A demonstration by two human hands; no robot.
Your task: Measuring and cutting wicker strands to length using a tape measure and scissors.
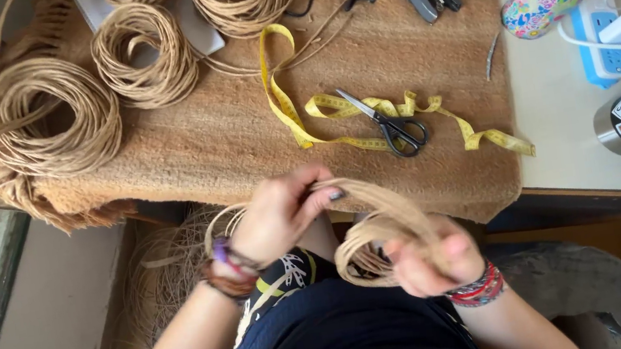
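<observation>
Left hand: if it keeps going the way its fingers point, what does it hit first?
The left hand points right, along the cord bundle it pinches. Going on, it would likely meet the right hand holding the same loops, though motion blur leaves depth unclear.

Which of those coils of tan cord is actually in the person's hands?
The small coil over the lap, gripped by the right hand and left hand. The four larger coils lie untouched on the brown mat.
</observation>
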